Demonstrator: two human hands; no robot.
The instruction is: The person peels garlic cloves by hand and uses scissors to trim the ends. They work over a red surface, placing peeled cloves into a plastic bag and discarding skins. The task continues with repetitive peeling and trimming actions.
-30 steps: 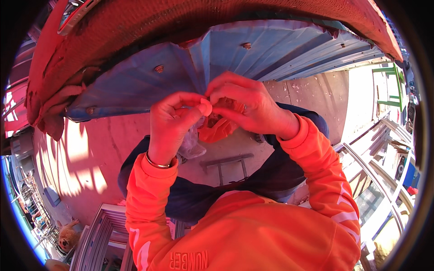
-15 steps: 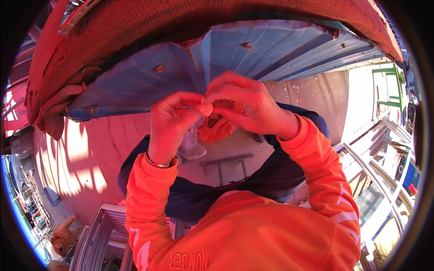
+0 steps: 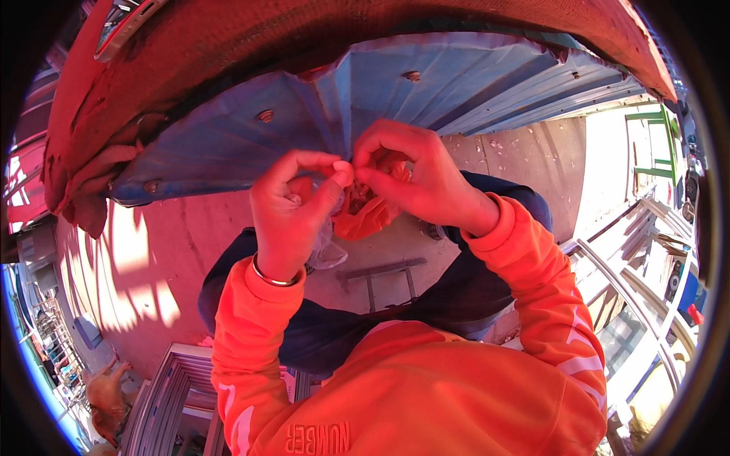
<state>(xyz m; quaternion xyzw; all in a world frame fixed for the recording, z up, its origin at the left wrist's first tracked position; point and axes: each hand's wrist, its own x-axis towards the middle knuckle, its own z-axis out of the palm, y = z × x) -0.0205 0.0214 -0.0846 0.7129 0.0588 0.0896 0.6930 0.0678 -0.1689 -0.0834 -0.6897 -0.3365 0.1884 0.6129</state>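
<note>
Between the thumb and forefinger of my left hand [image 3: 283, 213] is a small pale rounded piece [image 3: 344, 175], too small to name. Close beside it, the thumb and fingertips of my right hand [image 3: 426, 173] are pinched together. What the right fingertips grip, if anything, is hidden. Below and behind the hands sits an open orange-red plastic bag [image 3: 366, 220] with contents I cannot make out. A clear plastic bag [image 3: 328, 251] hangs under my left hand, beside the orange-red one.
Ahead stands a blue corrugated metal panel [image 3: 426, 80] with bolts, topped by a red cloth [image 3: 251, 38] bearing a phone [image 3: 125, 30]. White frames [image 3: 639, 281] lean at the right. Stacked frames [image 3: 163, 395] and a brown furry animal [image 3: 110, 399] are at the lower left.
My fingertips have drawn slightly apart, and my left hand has turned a little with the pale piece held in it. The animal at the lower left has shifted its pose.
</note>
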